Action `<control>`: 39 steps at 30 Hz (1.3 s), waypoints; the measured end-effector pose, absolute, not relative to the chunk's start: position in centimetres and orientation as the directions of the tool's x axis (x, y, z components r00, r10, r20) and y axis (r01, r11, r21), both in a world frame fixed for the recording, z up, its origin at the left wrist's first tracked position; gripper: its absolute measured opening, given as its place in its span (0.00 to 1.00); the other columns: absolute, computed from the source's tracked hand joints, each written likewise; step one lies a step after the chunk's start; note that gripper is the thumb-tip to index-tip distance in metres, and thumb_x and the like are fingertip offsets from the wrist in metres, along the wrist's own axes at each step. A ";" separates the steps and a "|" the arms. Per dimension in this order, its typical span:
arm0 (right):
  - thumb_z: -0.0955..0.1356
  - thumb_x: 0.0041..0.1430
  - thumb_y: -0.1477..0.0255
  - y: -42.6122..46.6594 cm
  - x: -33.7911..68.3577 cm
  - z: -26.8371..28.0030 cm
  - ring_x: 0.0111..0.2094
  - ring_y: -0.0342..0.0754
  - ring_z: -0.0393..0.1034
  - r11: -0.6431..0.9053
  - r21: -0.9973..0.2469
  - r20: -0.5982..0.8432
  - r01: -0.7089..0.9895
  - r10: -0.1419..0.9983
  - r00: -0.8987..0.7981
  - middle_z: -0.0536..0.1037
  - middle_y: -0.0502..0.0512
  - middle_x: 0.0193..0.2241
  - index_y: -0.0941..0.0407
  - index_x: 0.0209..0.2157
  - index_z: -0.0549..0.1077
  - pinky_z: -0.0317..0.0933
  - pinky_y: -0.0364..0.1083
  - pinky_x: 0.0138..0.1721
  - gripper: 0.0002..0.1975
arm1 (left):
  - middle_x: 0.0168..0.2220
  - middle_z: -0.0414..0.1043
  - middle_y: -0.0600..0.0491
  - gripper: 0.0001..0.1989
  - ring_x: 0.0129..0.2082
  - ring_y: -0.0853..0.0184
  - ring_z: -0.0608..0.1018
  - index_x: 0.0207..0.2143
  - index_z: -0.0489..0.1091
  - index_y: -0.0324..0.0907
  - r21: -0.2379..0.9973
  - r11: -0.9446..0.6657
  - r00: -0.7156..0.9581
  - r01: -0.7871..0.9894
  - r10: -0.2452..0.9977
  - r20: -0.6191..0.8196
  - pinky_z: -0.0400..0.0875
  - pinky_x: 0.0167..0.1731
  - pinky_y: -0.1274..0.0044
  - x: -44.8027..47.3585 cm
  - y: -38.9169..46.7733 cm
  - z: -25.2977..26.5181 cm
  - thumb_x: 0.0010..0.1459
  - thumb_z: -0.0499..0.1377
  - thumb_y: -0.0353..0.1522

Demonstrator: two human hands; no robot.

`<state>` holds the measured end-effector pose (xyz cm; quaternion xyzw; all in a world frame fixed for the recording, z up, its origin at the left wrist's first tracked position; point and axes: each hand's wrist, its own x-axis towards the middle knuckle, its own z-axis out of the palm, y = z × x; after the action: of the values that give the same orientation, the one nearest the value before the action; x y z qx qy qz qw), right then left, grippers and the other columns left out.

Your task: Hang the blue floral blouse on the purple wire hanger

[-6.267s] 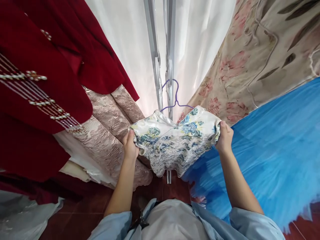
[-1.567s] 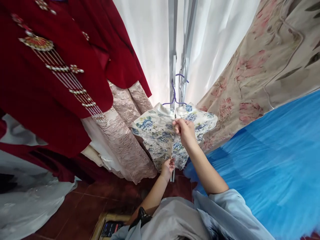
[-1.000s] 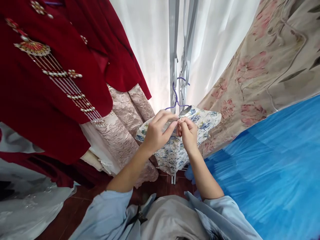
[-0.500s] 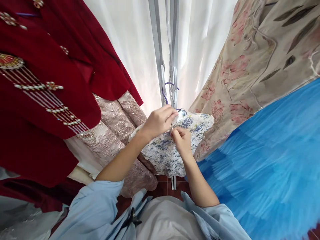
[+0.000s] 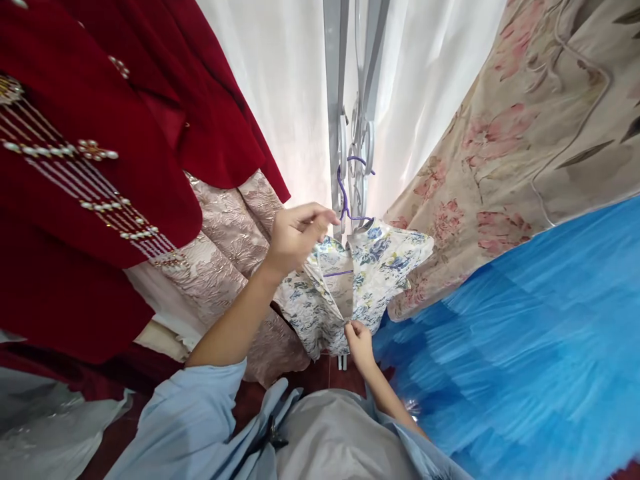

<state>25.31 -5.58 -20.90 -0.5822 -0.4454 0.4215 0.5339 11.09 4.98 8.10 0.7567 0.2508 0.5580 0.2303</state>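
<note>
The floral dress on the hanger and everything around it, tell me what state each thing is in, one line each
Floral dress: hanging, back opened in a V.
Purple hanger: hooked on the metal rack.
Left hand: pinching the dress's left edge near the collar.
Right hand: pinching the bottom of the opening.
Red beaded garment: hanging.
Blue tulle skirt: hanging, spread out.

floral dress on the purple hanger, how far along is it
Done: the floral dress hangs on the purple hanger, hooked to the metal rack. In hand: its front gapes open down the middle; the left hand holds the collar edge and the right hand pinches the lower end of the opening. Left: the front is not closed.
</note>
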 end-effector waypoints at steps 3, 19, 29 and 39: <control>0.64 0.57 0.58 -5.1 25.6 -20.6 0.20 0.44 0.58 -0.024 -0.999 -0.018 0.036 0.986 0.168 0.62 0.45 0.16 0.54 0.25 0.66 0.53 0.43 0.24 0.14 | 0.16 0.56 0.61 0.23 0.14 0.79 0.59 0.28 0.69 0.40 0.778 -0.628 0.146 -0.013 0.768 0.623 0.51 0.15 0.82 7.7 5.8 8.9 0.67 0.57 0.49; 0.68 0.60 0.56 -8.7 23.8 -23.3 0.28 0.48 0.70 -0.070 -0.997 -0.071 -0.030 0.997 0.018 0.76 0.52 0.29 0.58 0.48 0.72 0.66 0.47 0.32 0.22 | 0.14 0.47 0.66 0.16 0.08 0.80 0.45 0.28 0.58 0.42 0.475 0.268 0.171 -0.838 0.956 -0.236 0.38 0.09 0.86 6.0 4.0 -7.2 0.72 0.51 0.35; 0.70 0.60 0.67 -11.1 25.8 -18.5 0.44 0.56 0.74 0.293 -0.936 0.313 0.197 0.946 0.079 0.78 0.59 0.41 0.56 0.46 0.73 0.71 0.52 0.46 0.13 | 0.27 0.75 0.51 0.17 0.28 0.70 0.75 0.29 0.75 0.39 0.928 -0.373 0.636 0.019 0.720 0.277 0.67 0.33 0.80 16.2 -4.5 -9.3 0.67 0.54 0.38; 0.68 0.63 0.62 -13.3 28.5 -14.5 0.27 0.43 0.61 0.034 -0.996 0.040 -0.087 0.997 -0.071 0.71 0.49 0.25 0.58 0.31 0.73 0.59 0.42 0.30 0.13 | 0.26 0.69 0.54 0.23 0.27 0.70 0.70 0.30 0.72 0.38 0.930 -0.305 0.580 0.206 0.803 0.135 0.64 0.30 0.79 17.3 -4.9 -9.6 0.66 0.54 0.48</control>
<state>28.47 -13.26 -14.54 -0.4502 -0.5052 0.5294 0.5116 17.34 -4.88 -9.57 0.7462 0.3382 0.3092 0.4829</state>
